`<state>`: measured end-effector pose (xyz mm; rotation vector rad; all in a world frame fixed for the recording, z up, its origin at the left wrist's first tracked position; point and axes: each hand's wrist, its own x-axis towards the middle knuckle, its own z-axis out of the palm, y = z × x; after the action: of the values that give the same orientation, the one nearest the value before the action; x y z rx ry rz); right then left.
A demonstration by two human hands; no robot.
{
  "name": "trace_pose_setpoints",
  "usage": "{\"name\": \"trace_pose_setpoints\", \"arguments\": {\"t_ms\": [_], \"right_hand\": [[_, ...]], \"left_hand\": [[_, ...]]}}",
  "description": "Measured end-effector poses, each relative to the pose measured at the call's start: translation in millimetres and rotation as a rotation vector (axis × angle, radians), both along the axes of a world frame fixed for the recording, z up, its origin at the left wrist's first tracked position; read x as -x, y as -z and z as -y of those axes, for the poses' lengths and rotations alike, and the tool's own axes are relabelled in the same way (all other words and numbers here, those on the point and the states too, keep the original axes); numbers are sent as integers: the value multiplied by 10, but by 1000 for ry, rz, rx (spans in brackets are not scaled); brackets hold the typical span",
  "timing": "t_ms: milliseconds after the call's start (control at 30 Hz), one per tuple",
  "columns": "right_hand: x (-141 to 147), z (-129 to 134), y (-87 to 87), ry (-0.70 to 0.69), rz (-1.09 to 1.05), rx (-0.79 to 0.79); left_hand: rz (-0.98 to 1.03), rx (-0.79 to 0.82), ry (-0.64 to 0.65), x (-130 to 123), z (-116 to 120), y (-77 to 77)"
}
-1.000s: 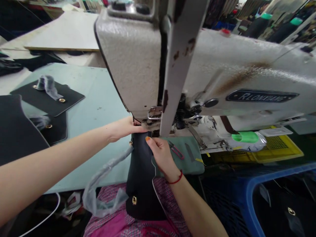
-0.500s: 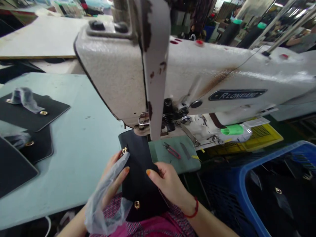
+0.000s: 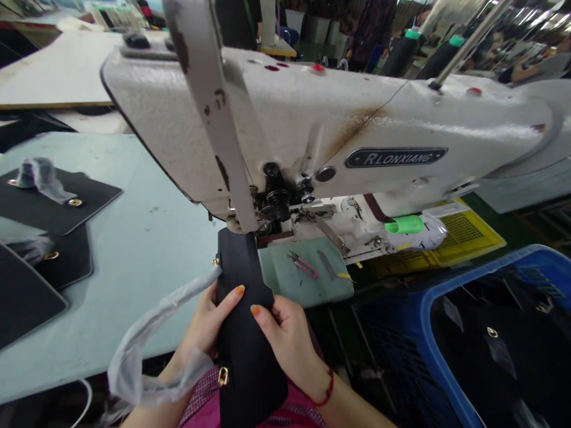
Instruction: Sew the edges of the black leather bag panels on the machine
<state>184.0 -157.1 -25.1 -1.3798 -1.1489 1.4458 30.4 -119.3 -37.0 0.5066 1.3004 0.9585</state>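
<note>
A black panel (image 3: pixel 247 321) with gold buckles and a plastic-wrapped strap (image 3: pixel 154 318) lies lengthwise in front of me, its far end under the head of a sewing machine (image 3: pixel 178 131). My left hand (image 3: pixel 209 321) grips the panel's left edge, thumb on top and fingers hidden beneath. On the right edge, my right hand (image 3: pixel 292 339) holds it the same way, wearing a red cord at the wrist. The wrapped strap loops out over my left forearm. One gold buckle (image 3: pixel 223 375) shows near the panel's lower left edge, another (image 3: pixel 216 262) near its upper left.
Several black panels (image 3: pixel 66 196) with wrapped straps lie on the pale table (image 3: pixel 134 238) at left. Pink-handled snips (image 3: pixel 304 266) rest on a green surface right of the panel. A blue basket (image 3: pixel 430 321) holding black pieces stands at right, near a yellow crate (image 3: pixel 482 232).
The panel has turned, so its buckles now sit at its left edge. My left thumb reaches further over it, and the strap loop has swung left. The camera view has shifted.
</note>
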Motion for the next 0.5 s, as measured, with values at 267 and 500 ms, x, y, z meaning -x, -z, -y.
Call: {"name": "trace_pose_setpoints", "arguments": {"t_ms": [267,500], "right_hand": [[10,-11,-31,17,-10,10],[29,-73,-38,38,-17,10]], "left_hand": [[27,65,-21,-45,8,-165],[36,53,-13,-32,-26,-153]]}}
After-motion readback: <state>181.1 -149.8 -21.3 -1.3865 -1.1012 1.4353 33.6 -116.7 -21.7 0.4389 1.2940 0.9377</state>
